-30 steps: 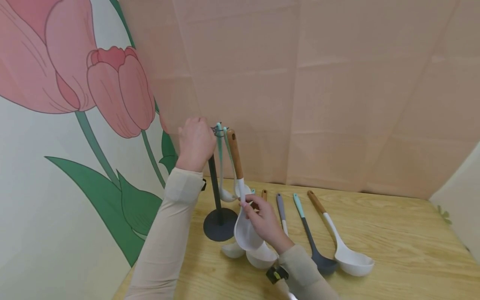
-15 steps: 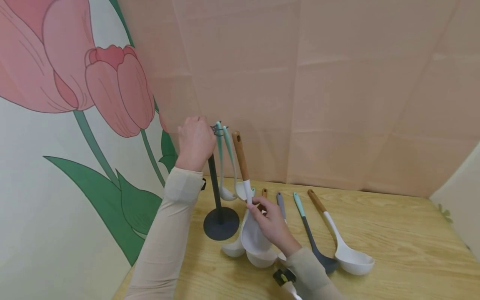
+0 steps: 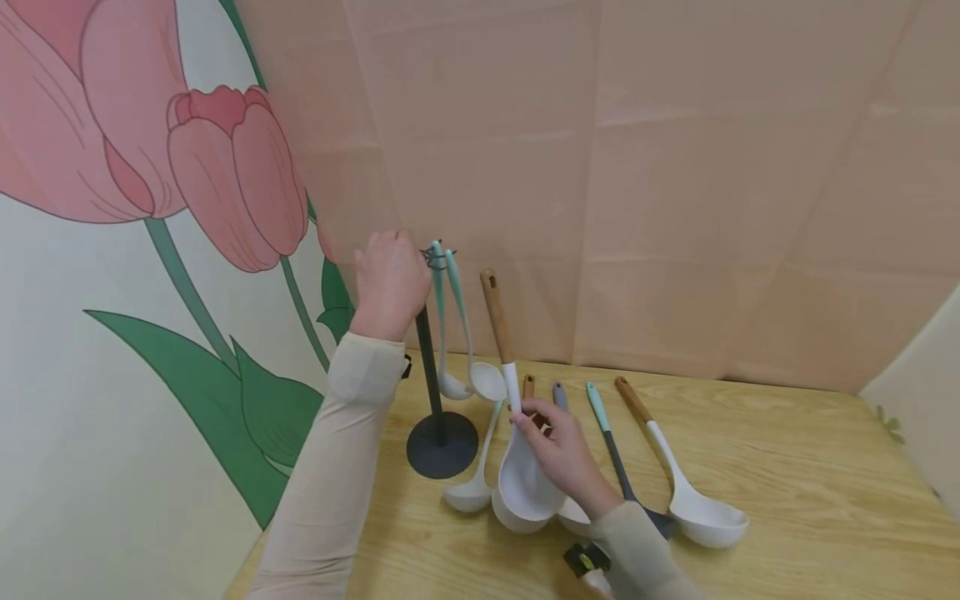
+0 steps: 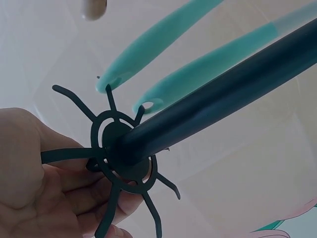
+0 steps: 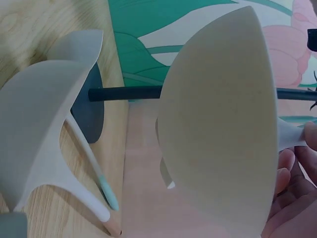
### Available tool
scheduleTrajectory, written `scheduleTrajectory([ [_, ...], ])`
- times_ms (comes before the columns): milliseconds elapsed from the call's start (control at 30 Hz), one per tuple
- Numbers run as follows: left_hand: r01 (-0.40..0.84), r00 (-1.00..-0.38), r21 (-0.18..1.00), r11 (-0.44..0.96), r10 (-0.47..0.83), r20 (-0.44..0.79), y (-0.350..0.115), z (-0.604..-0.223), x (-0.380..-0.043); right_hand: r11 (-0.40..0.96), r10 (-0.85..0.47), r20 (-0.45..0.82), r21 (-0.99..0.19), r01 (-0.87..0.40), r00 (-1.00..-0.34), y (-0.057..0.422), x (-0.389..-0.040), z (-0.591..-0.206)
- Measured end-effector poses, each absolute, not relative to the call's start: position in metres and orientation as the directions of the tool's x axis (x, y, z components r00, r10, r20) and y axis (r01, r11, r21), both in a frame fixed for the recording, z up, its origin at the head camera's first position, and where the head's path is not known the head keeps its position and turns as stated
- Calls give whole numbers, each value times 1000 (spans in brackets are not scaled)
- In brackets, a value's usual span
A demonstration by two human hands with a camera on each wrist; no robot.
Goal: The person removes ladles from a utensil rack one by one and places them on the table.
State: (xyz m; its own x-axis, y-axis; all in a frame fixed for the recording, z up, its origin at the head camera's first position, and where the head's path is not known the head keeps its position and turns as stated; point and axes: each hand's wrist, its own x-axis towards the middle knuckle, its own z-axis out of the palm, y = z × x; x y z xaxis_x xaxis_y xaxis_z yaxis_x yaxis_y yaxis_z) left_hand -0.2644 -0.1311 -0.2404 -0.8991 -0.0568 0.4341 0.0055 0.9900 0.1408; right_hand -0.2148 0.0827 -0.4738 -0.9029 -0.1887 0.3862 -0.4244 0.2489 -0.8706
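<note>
My left hand [image 3: 390,287] grips the hooked top of a black utensil stand [image 3: 427,358]; in the left wrist view its fingers lie behind the hook ring [image 4: 95,134]. Two mint-handled ladles hang from the hooks, one [image 3: 456,287] in front of the other [image 3: 439,292]. Just right of the stand, my right hand [image 3: 562,450] pinches the neck of a white ladle with a wooden handle [image 3: 497,321]. That ladle is held upright, handle up, apart from the hooks. Its bowl [image 5: 223,124] fills the middle of the right wrist view.
On the wooden table [image 3: 810,467] lie a small mint-handled ladle [image 3: 468,496], a dark ladle with a mint handle [image 3: 615,454] and a white, wooden-handled ladle [image 3: 708,521]. More ladles lie partly hidden under my right hand. A pink cloth [image 3: 675,208] hangs behind.
My right hand has moved right and slightly down with the white ladle, away from the stand. The left hand has stayed on the stand's top.
</note>
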Motion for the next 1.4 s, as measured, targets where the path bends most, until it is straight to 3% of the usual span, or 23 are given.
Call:
scheduleTrajectory([
  [1067,15,-891,159,987,-59,450,-130,-241,-264,383,-114,360,-844,-376,-926,133,-211,-491],
  [1400,-1,-900,129,992,-57,433,-129,-240,-264,406,-110,403,-816,-411,-909,149,-210,-490],
])
